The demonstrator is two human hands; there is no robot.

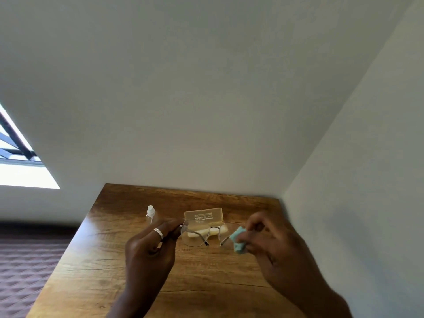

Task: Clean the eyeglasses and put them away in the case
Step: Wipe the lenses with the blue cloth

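Thin-rimmed eyeglasses (195,235) with clear lenses are held above the wooden table (96,260). My left hand (151,246), a silver ring on one finger, pinches their left end. My right hand (268,237) grips a folded light blue cloth (238,239) pressed on the right lens, which it mostly hides. Behind the glasses the translucent yellowish case (204,215) lies open, lid upright, with something pale inside.
A small clear spray bottle (150,214) with a white cap stands left of the case. White walls close the table's far and right sides. Past the left edge lies a brown quilted surface (23,267), and a window (20,166) is at far left.
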